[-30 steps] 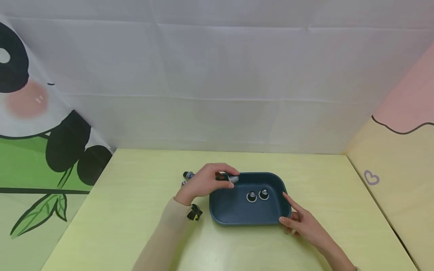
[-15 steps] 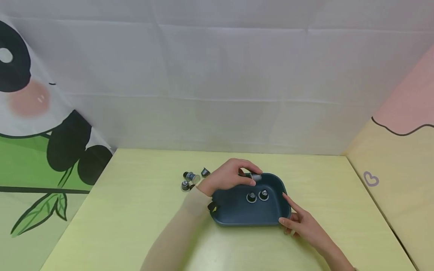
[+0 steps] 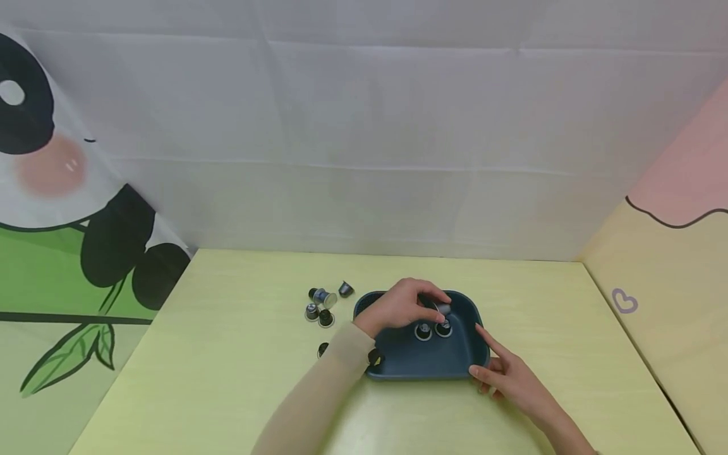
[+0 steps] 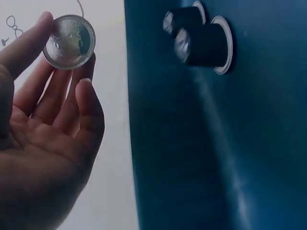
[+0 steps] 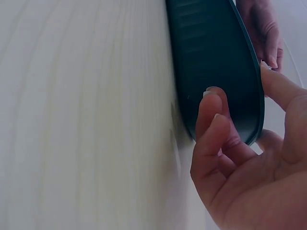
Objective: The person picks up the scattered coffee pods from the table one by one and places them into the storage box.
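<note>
My left hand (image 3: 402, 306) is over the dark blue tray (image 3: 421, 364), pinching a coffee capsule (image 3: 443, 308) between thumb and fingers. The capsule's round silver foil lid (image 4: 72, 42) faces the camera in the left wrist view. Below it, two dark capsules with silver tips stand on the tray floor, the left capsule (image 3: 423, 332) close beside the right capsule (image 3: 443, 328). At the tray's right end, my right hand (image 3: 508, 377) holds the rim, its index finger along the edge and its thumb at the near corner. Its other fingers curl against the tray's outside in the right wrist view.
Left of the tray, several loose capsules lie on the pale yellow table (image 3: 227, 354): a lying capsule (image 3: 323, 297), a grey capsule (image 3: 345, 289), and others nearer. One dark capsule (image 3: 323, 349) is partly behind my left sleeve. A white cloth wall (image 3: 364, 208) closes the back.
My left hand has carried the capsule rightward from the tray's left edge to above the two standing capsules, then lower. Capsules on the table came into sight behind it. My right hand stayed put.
</note>
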Action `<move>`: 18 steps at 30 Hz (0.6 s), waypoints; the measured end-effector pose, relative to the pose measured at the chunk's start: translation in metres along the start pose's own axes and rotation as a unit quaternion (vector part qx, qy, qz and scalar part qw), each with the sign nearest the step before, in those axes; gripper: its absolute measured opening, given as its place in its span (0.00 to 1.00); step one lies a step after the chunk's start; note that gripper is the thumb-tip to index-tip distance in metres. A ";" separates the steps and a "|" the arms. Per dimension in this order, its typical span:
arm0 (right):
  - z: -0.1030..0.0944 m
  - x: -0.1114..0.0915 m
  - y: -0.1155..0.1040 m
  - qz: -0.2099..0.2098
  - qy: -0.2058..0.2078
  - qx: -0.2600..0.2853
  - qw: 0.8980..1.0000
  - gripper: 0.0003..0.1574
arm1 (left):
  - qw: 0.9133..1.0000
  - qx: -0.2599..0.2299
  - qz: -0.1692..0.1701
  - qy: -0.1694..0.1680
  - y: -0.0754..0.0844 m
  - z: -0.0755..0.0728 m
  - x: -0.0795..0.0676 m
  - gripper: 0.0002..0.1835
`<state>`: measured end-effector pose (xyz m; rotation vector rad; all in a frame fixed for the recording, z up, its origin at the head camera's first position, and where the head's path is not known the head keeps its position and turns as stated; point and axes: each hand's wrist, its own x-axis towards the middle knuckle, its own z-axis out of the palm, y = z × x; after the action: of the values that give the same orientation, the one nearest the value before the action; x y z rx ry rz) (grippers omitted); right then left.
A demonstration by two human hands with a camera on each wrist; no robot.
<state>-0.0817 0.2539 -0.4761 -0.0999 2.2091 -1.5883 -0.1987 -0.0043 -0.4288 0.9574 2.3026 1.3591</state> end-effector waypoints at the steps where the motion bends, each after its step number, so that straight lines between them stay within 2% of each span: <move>1: 0.000 0.000 0.000 0.001 0.000 0.000 1.000 0.50 | 1.000 0.008 -0.005 0.005 -0.001 0.002 0.001 0.18; 4: 0.000 0.000 0.001 0.002 -0.003 0.003 1.000 0.51 | 0.999 0.027 -0.023 0.013 -0.004 0.008 0.002 0.17; 10: 0.000 0.001 0.002 0.004 -0.004 0.004 1.000 0.51 | 0.997 0.053 -0.064 0.005 -0.007 0.013 0.002 0.18; 15: 0.000 0.002 0.002 0.007 0.003 0.000 1.000 0.51 | 0.986 0.118 -0.115 0.032 -0.010 0.013 0.003 0.17; 18: 0.000 0.003 0.002 0.008 0.006 -0.003 1.000 0.51 | 0.980 0.148 -0.129 0.030 -0.009 0.013 0.004 0.17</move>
<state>-0.0838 0.2540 -0.4789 -0.0740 2.2179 -1.5778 -0.1976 0.0041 -0.4430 0.6696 2.6160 0.9723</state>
